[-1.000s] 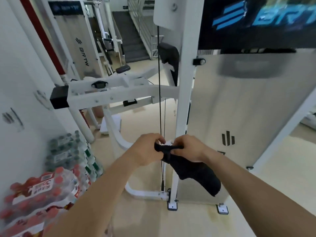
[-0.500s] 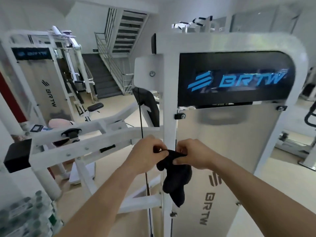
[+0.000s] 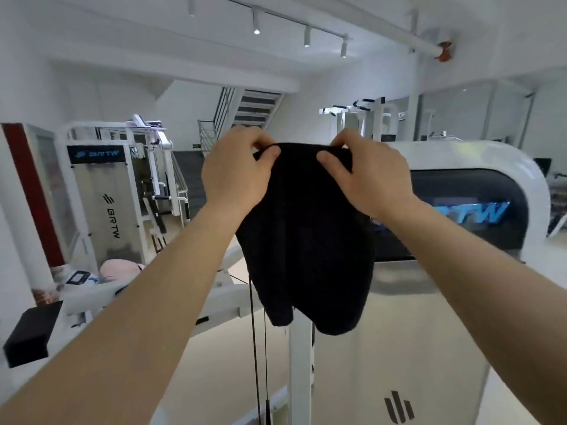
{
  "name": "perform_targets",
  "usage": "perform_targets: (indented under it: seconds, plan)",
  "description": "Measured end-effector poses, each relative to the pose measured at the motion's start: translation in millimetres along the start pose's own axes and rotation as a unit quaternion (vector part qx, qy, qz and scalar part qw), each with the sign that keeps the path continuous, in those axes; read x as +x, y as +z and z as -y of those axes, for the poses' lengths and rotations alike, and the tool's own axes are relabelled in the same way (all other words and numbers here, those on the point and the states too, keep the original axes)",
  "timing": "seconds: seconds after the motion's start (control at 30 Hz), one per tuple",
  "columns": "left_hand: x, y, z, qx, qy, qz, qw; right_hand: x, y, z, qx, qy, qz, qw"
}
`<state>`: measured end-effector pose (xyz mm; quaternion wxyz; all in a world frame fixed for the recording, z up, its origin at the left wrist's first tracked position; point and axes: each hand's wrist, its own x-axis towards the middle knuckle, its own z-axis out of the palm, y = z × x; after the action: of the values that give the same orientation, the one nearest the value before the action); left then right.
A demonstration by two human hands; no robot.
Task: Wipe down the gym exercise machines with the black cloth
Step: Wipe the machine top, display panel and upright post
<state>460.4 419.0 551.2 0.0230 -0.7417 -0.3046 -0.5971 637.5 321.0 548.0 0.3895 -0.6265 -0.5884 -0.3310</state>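
Note:
The black cloth (image 3: 306, 240) hangs spread out in front of me, held up by its top edge. My left hand (image 3: 236, 176) pinches the upper left corner and my right hand (image 3: 368, 176) pinches the upper right corner, both raised to about head height. Behind the cloth stands a white weight-stack machine (image 3: 491, 167) with a dark BRTW panel (image 3: 478, 210) and a pale shield below it. The cloth covers the left part of that panel and the top of the white upright post (image 3: 299, 372).
A white lever arm with a black end pad (image 3: 30, 335) reaches out at the lower left. Two black cables (image 3: 257, 357) run down beside the post. Another BRTW machine (image 3: 104, 204) stands at the left, stairs (image 3: 254, 108) at the back, more equipment at the far right.
Both hands have risen from waist height to head height and moved apart, opening the bunched cloth into a hanging sheet. The camera has tilted up from the floor toward the ceiling.

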Motion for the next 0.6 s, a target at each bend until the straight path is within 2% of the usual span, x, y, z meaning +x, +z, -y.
perform_targets:
  seconds: [0.07, 0.17, 0.3, 0.37, 0.43, 0.5, 0.6]
  plan:
    - [31, 8, -12, 0.016, 0.0, -0.046, 0.999, 40, -4, -8, -0.067, -0.031, -0.037, 0.997]
    - [70, 25, -25, 0.019, -0.019, -0.071, 0.997, 85, -2, -23, -0.118, -0.025, -0.03, 0.992]
    - [90, 54, -31, 0.052, -0.008, -0.016, 0.999, 110, 9, -50, -0.133, 0.012, 0.027, 0.991]
    - [82, 65, -29, 0.018, 0.001, 0.028, 0.999, 108, 20, -64, -0.134, 0.024, 0.072, 0.988]
    - [64, 74, -25, -0.008, 0.03, 0.062, 0.998, 102, 30, -75, -0.091, 0.044, 0.091, 0.991]
    - [44, 82, -15, 0.039, 0.118, 0.069, 0.99, 94, 37, -78, -0.056, 0.056, 0.042, 0.996]
    - [32, 87, 9, 0.131, 0.221, 0.06, 0.965, 85, 47, -70, -0.139, -0.057, -0.093, 0.984]
